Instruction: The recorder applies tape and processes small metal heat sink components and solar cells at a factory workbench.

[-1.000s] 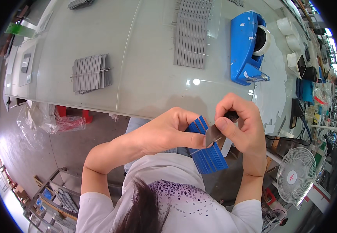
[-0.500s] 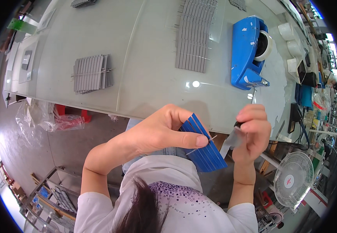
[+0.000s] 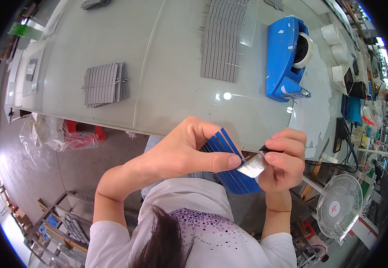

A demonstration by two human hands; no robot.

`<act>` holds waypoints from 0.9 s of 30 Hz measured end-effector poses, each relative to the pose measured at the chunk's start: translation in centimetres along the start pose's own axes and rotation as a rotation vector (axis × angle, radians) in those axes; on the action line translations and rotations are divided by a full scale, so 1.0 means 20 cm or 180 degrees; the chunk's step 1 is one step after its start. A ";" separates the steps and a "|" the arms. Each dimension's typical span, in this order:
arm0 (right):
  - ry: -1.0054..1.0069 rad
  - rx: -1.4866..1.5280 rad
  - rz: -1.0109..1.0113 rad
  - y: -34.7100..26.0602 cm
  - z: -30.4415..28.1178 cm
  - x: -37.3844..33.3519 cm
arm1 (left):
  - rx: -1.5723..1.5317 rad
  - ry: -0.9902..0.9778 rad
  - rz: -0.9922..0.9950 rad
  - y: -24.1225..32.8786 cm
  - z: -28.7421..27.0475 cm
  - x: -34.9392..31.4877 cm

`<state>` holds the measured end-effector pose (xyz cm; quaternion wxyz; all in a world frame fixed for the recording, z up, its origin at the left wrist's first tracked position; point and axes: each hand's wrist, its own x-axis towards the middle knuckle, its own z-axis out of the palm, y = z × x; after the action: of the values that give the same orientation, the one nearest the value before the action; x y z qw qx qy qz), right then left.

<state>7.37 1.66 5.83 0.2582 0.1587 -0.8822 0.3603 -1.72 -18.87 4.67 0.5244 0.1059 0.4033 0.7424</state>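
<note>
My left hand is closed round a bundle of narrow blue strips, pressing it with the thumb in front of my lap. A thin pale wire or lead pokes out by the thumb tip. In my right hand a short, wide metal blade with a black end is pinched between thumb and fingers. The blade lies over the upper part of the bundle, right beside my left thumb. Whether its edge touches the strips or the wire, I cannot tell. My left fingers behind the bundle are mostly hidden.
On the glass-topped table lie a grey strip stack at left and a long grey strip panel at the back. A blue tape dispenser stands to the right, near white rolls. A fan is at lower right.
My right hand has moved left, bringing the blade from beside the bundle to over it, next to my left thumb. My left hand keeps its hold on the strips.
</note>
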 end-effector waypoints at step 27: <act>-0.0710 0.3232 0.1973 0.03 -0.01 0.11 | -0.0623 -0.0434 -0.0996 0.03 0.01 0.05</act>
<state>5.46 1.92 6.85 -0.0609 0.0345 -0.6269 0.7759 -2.43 -18.01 4.91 0.6673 0.0405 0.3043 0.6786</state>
